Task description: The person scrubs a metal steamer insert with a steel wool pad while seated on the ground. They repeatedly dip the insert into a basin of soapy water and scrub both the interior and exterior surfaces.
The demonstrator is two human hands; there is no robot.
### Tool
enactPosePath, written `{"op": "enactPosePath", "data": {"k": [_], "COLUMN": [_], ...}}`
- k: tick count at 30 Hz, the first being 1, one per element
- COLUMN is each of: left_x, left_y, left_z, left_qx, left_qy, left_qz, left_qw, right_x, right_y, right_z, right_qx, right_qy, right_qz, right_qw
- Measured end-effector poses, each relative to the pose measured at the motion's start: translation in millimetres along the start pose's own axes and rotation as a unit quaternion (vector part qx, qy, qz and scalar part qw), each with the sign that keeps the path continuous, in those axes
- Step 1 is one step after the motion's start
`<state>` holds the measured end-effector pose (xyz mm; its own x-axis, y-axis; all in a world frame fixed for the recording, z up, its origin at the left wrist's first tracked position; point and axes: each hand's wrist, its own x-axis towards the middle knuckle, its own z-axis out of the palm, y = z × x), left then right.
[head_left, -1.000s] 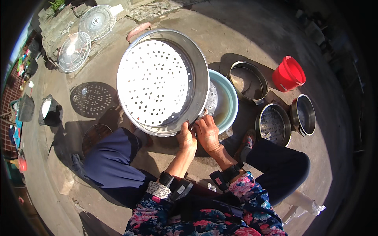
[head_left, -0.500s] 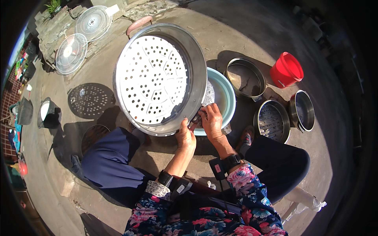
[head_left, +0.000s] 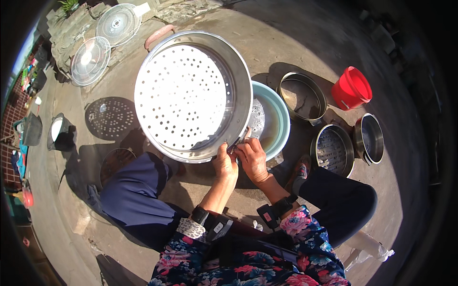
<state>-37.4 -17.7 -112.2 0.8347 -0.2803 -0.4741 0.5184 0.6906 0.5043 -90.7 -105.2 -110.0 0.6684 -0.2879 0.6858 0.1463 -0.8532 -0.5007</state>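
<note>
I pinch one perforated pan (head_left: 188, 97) at eleven o'clock with my left fingers (head_left: 223, 152), my right fingers (head_left: 247, 149), hold unclear, closer alongside than before, three smaller pans (head_left: 371, 139) toward two.

Glossy metal steamer tier (head_left: 183, 97); smooth plastic basin (head_left: 283, 119); shiny plastic bucket (head_left: 347, 90); cloth trousers (head_left: 138, 193); rough, matt concrete floor (head_left: 260, 50).

The left forearm (head_left: 214, 196) and right forearm (head_left: 274, 189) enter at lower centre and converge toward mid-frame. The left hand (head_left: 225, 164) grips with its thumb pointing up the frame; the right hand (head_left: 253, 161), back uppermost and fingers bent, lies just beside it, fingertips near the left thumb.
</note>
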Motion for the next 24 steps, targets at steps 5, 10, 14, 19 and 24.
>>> {"op": "enactPosePath", "data": {"k": [5,10,14,19,24], "left_x": [5,10,4,1,-3], "left_y": [-3,0,-2,0,0], "left_z": [-1,-1,1,1,2], "left_qx": [-0.013,-0.053,-0.03,-0.012,0.034], "left_qy": [0.056,0.0,-0.012,-0.006,-0.009], "left_qz": [-0.049,-0.023,-0.017,0.008,0.003], "left_qw": [0.997,0.998,0.999,1.0,0.999], "right_x": [8,7,10,20,12], "right_y": [3,0,-4,-15,-22], "right_z": [-1,-1,-1,2,-1], "right_qx": [-0.058,-0.004,-0.041,-0.08,-0.106], "right_qy": [0.071,0.022,0.002,-0.006,-0.041], "right_qz": [0.184,0.041,0.142,0.222,0.181], "right_qw": [0.979,0.999,0.989,0.972,0.977]}}
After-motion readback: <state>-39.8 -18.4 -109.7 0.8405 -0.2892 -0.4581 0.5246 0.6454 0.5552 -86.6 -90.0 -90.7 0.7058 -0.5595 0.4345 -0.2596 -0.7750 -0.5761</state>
